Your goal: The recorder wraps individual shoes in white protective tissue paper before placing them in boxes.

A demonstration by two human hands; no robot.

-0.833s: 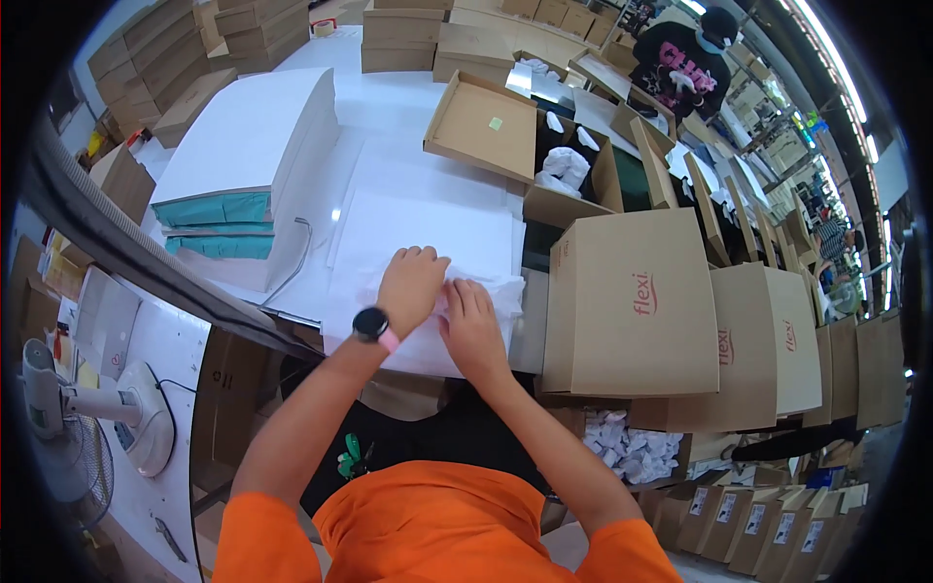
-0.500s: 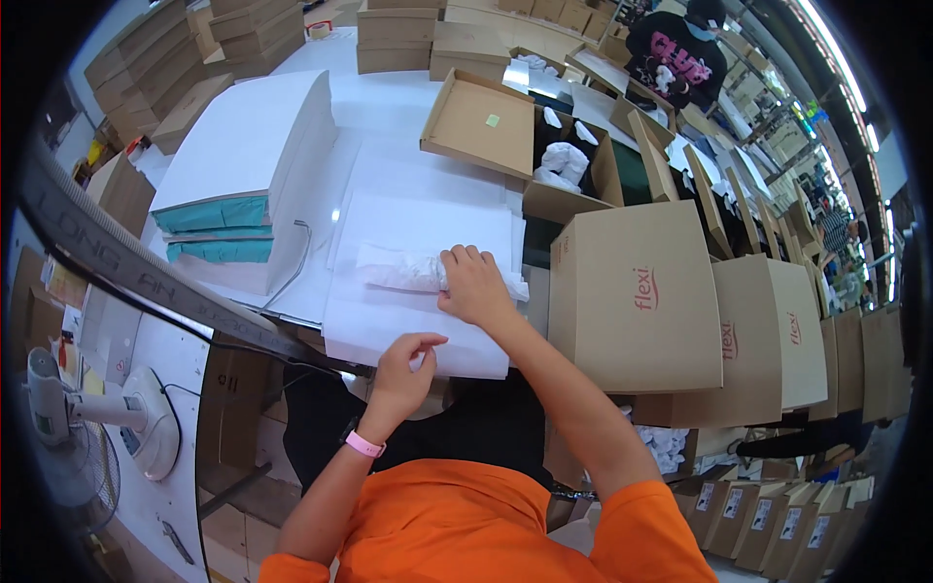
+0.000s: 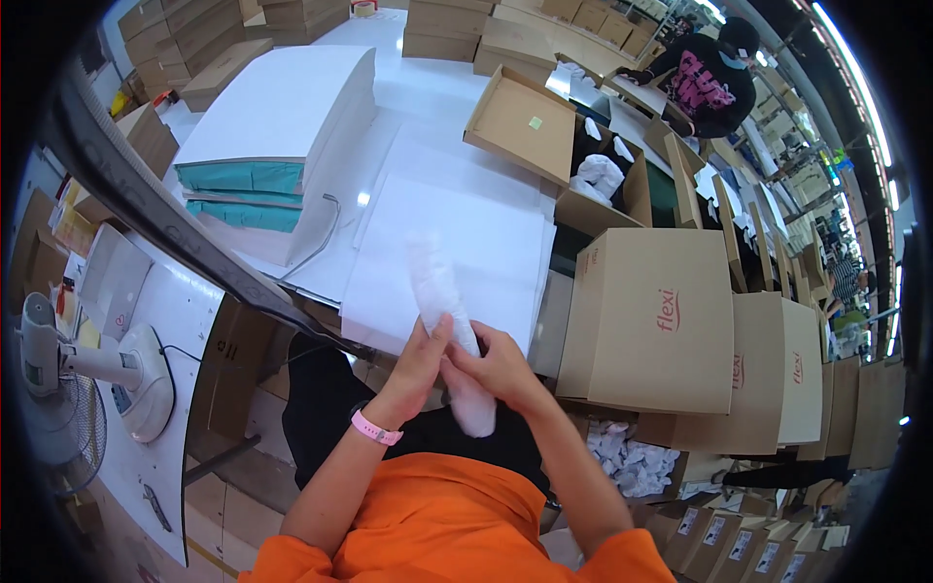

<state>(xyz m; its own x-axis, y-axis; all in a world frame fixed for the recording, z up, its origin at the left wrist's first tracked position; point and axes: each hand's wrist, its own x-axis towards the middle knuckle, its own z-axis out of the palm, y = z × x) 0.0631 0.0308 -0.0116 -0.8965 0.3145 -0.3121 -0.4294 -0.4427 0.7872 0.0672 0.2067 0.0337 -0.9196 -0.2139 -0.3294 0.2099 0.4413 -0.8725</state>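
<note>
The left hand (image 3: 420, 361) and the right hand (image 3: 498, 364) are closed around a white paper roll (image 3: 435, 277), side by side, one on each flank. The far end of the roll is over a pile of flat white sheets (image 3: 471, 209). The near end pokes out past the edge, above the person's lap. A pink band (image 3: 377, 428) goes round the left wrist, and the shirt (image 3: 437, 510) is bright orange.

The sheets lie on a shiny white table (image 3: 397, 105). On the person's left stands a tall stack of white paper (image 3: 277, 112) with green-blue wrapping (image 3: 243, 177) at its near end. A bent metal rod (image 3: 330, 228) is beside it. On the right, I see an open brown box (image 3: 637, 199) with white lumps inside, and a bigger brown box (image 3: 661, 321) nearer. Below that, there is a heap of crumpled paper (image 3: 632, 459).

Farther left, a white fan (image 3: 136, 374) sits on another white table (image 3: 190, 325). Brown boxes (image 3: 185, 44) are piled up behind. Far off to the right, a person in a black top (image 3: 714, 78) leans over more boxes, and long lights (image 3: 860, 92) shine above.
</note>
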